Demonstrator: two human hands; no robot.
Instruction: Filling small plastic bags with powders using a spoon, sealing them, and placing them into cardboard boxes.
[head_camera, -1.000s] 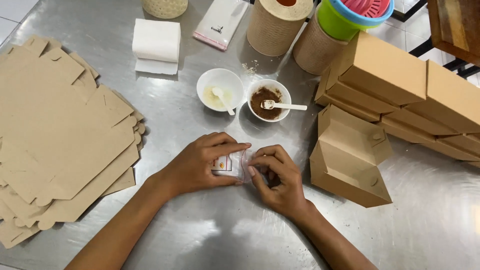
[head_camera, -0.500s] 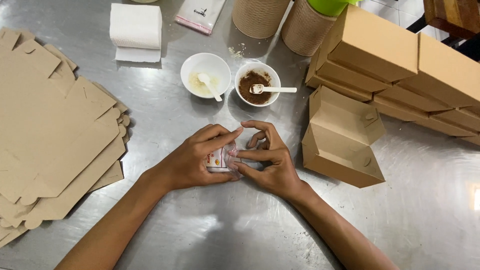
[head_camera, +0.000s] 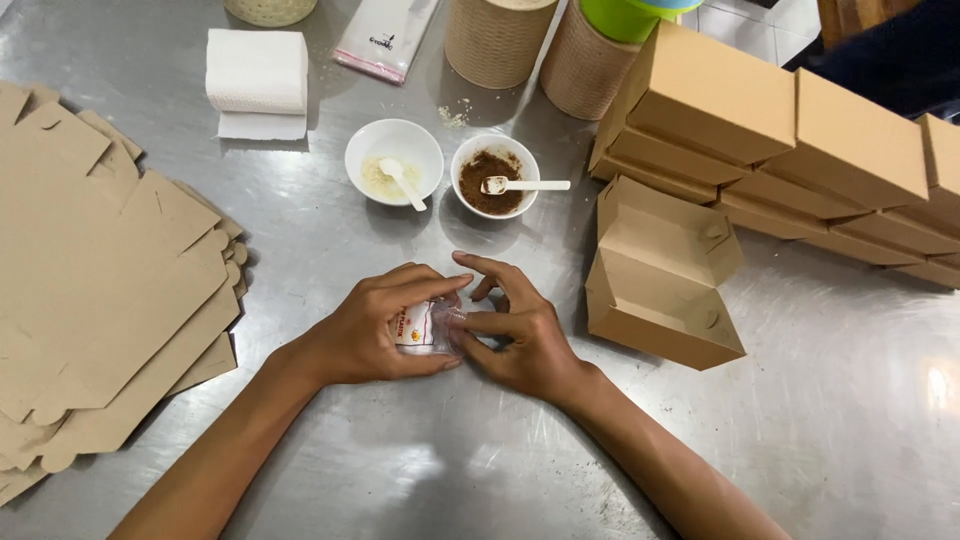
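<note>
I see left hand (head_camera: 375, 325) and right hand (head_camera: 520, 335) both pinching small clear sachet (head_camera: 425, 325) on desk (head_camera: 400, 470), just below brown-powder bowl (head_camera: 494, 176). Sealing step, I judge; next needs firm press.

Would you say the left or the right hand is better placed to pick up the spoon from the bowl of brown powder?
Probably the right hand. The spoon's handle points to the right, and the brown-powder bowl sits almost straight ahead of it. The left hand grips the small clear packet and would have to cross over.
</note>
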